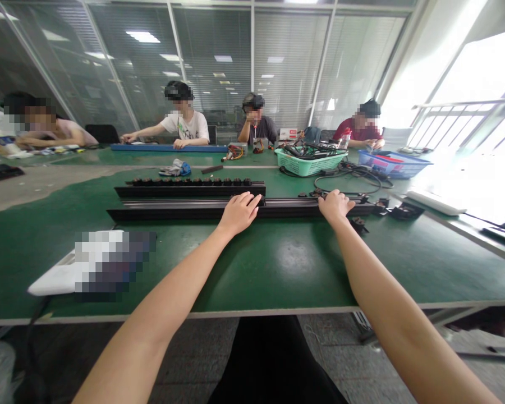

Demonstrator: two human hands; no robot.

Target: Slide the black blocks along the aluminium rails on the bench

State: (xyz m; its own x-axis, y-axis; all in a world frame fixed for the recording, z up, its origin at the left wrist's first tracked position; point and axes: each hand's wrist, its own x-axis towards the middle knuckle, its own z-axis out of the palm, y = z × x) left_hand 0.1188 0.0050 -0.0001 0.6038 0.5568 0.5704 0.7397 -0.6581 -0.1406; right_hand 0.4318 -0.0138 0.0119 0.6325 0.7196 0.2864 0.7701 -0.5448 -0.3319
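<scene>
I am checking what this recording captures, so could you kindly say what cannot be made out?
Head view: whatever lies under the left hand, hidden by it.
Head view: the front black rail under the right hand, hidden by it.
Head view: details of the white-and-dark item, masked by pixelation.
Head view: the dark tangle in the green basket, its pieces too small.

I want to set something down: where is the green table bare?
Bare: the green table between left forearm and right forearm, before the front black rail; also right of the right forearm. Crowded: the rail's right end, among small black parts, and beyond it, around the cables and green basket.
</scene>
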